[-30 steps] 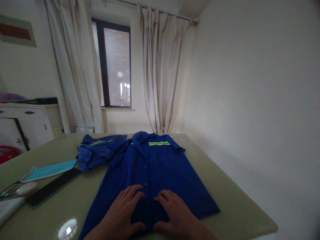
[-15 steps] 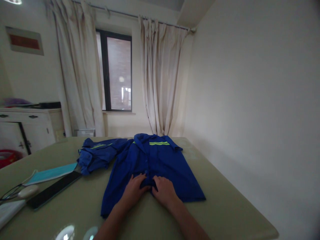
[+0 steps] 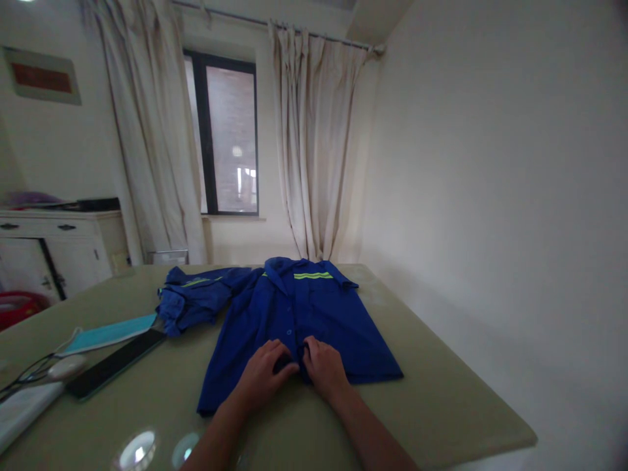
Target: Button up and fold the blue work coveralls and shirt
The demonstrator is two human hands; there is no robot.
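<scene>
A blue work shirt [image 3: 314, 314] with a yellow-green stripe near the collar lies spread on the greenish table [image 3: 441, 399], front side up. My left hand [image 3: 262, 376] and my right hand [image 3: 321, 366] rest side by side on the shirt's lower middle, at the buttoned front near the hem. The fingers of both hands curl onto the fabric and pinch it where they meet. A second blue garment [image 3: 196, 297] with the same stripe lies crumpled to the left of the shirt.
A light blue face mask [image 3: 110, 332], a dark flat keyboard-like slab [image 3: 115, 363] and a pale mouse [image 3: 66, 368] with a cable lie at the table's left. A white cabinet [image 3: 59, 248] stands behind. Curtains and a window fill the back wall; a plain wall runs along the right.
My hands moved from lying flat and apart on the shirt's hem to close together, fingers curled on the fabric at the front placket. The view pulled back and the shirt looks farther away.
</scene>
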